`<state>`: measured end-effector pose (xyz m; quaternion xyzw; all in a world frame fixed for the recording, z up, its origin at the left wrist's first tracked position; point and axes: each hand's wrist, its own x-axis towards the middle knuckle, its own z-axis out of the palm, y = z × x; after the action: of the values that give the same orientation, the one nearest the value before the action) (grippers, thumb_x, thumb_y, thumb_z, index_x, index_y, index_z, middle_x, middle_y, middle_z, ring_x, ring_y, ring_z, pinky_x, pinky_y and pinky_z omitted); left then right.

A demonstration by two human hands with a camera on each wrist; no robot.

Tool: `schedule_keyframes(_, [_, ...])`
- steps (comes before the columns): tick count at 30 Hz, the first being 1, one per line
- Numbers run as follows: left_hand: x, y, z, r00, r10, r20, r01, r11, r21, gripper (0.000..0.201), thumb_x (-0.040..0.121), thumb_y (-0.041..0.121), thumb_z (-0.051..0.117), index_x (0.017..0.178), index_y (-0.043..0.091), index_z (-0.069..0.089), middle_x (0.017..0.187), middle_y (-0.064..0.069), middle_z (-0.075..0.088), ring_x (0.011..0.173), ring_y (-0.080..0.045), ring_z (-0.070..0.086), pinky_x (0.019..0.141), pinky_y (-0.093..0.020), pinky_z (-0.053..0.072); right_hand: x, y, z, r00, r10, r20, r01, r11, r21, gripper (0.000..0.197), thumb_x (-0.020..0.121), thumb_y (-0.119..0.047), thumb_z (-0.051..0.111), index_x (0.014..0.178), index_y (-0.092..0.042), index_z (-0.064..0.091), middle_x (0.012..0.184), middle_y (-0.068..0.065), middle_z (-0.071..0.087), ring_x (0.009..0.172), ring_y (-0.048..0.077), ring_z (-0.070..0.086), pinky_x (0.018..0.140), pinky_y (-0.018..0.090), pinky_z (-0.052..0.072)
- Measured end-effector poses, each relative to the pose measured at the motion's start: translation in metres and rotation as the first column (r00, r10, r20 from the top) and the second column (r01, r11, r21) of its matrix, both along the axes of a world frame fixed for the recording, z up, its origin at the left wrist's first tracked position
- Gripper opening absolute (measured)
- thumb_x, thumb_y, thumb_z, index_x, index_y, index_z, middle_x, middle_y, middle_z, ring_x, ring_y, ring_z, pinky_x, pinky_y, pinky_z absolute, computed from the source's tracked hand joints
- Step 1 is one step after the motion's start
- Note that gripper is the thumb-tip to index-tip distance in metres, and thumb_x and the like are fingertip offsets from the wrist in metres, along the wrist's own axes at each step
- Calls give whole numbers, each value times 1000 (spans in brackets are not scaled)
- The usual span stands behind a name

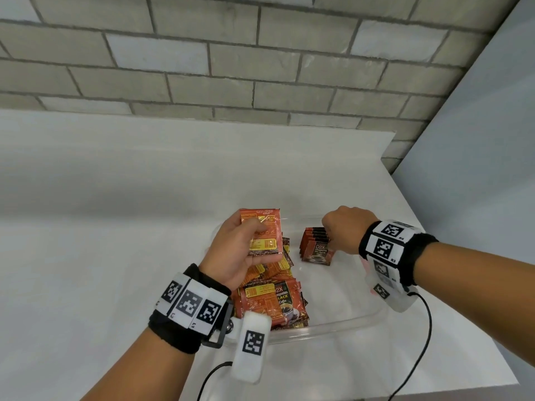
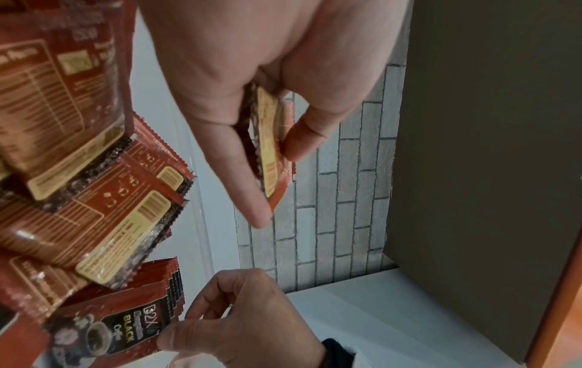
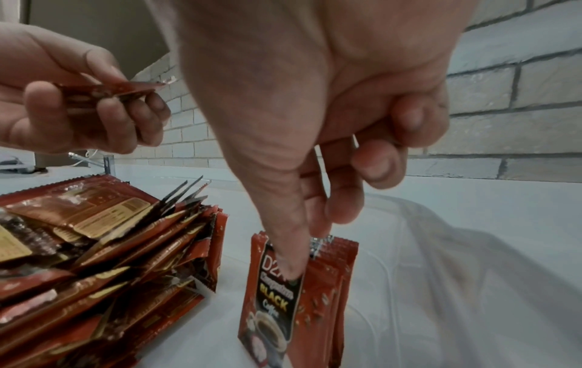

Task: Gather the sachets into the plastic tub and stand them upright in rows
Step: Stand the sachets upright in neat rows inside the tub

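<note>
Our left hand pinches a single sachet between thumb and fingers, lifted above the loose heap of sachets at about nine o'clock in the clear plastic tub. Our right hand grips the top edges of the upright row of sachets, thumb pressed on the front packet, at about one o'clock in the tub. We see the tub resting on the white counter.
</note>
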<state>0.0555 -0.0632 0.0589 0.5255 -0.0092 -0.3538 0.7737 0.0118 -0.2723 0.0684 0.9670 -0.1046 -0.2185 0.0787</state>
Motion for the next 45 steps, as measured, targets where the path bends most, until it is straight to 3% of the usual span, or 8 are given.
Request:
schedule_keyframes(3, [1, -2, -1, 999, -27, 32, 26, 999, 19, 14, 92, -1, 52, 99, 10, 57, 93, -9, 63, 80, -22, 67, 61, -37, 60, -6, 2, 8, 987, -106, 123, 66, 954, 293, 19, 87, -33, 64, 100, -20, 59, 94, -3, 55, 80, 14, 52, 59, 23, 37])
schedule_keyframes(7, [3, -5, 1, 985, -126, 120, 123, 992, 39, 22, 89, -1, 59, 109, 6, 60, 101, -12, 68, 83, -24, 70, 60, -33, 60, -16, 25, 25, 876, -435, 210, 67, 540, 839, 35, 87, -37, 64, 119, -33, 54, 107, -13, 56, 89, 7, 56, 73, 22, 43])
schedule_keyframes(12, [1, -12, 4, 981, -124, 151, 123, 992, 20, 36, 77, 15, 69, 111, 10, 58, 104, -12, 69, 87, -25, 71, 59, -32, 59, -21, 35, 32, 812, -535, 233, -36, 352, 935, 6, 87, -15, 66, 89, -20, 65, 76, -4, 66, 63, 8, 60, 60, 21, 47])
schedule_keyframes(16, [5, -15, 10, 995, -79, -57, 80, 997, 19, 48, 90, 52, 51, 115, 12, 56, 108, -18, 67, 85, -32, 71, 56, -35, 59, -26, 25, 40, 622, -616, 482, -244, 432, 868, 14, 76, -10, 76, 75, -22, 70, 81, -1, 65, 72, 8, 57, 69, 20, 46])
schedule_keyframes(20, [10, -14, 12, 991, -122, -52, 115, 986, -125, 33, 94, 23, 53, 117, 0, 57, 97, -18, 71, 73, -24, 72, 52, -29, 59, -36, 28, 38, 679, -496, 541, -291, 494, 819, 20, 70, -11, 80, 79, -28, 74, 83, -4, 51, 74, 4, 48, 64, 16, 40])
schedule_keyframes(24, [15, -22, 9, 998, -51, 24, 54, 989, -136, 18, 91, 4, 54, 108, 2, 60, 98, -14, 72, 82, -20, 71, 64, -28, 59, -44, 24, 27, 730, -551, 405, -127, 473, 872, 42, 81, -8, 71, 106, -41, 60, 104, -4, 56, 86, 8, 54, 70, 20, 45])
schedule_keyframes(32, [8, -45, 8, 992, -89, 94, 96, 993, -75, 8, 91, 4, 57, 97, 8, 61, 90, -11, 72, 76, -20, 71, 69, -35, 60, -41, 25, 16, 625, -770, -129, 23, -147, 989, 5, 92, -14, 59, 92, -10, 62, 85, 9, 71, 74, 16, 67, 63, 24, 53])
schedule_keyframes(45, [5, -64, 13, 976, -179, 123, 147, 962, 229, 6, 93, 13, 61, 90, 9, 57, 82, -7, 63, 63, -14, 60, 50, -30, 54, -40, -11, 31, 611, -780, 135, 35, 198, 980, 9, 87, -6, 64, 82, -13, 65, 69, 1, 65, 55, 9, 57, 54, 26, 48])
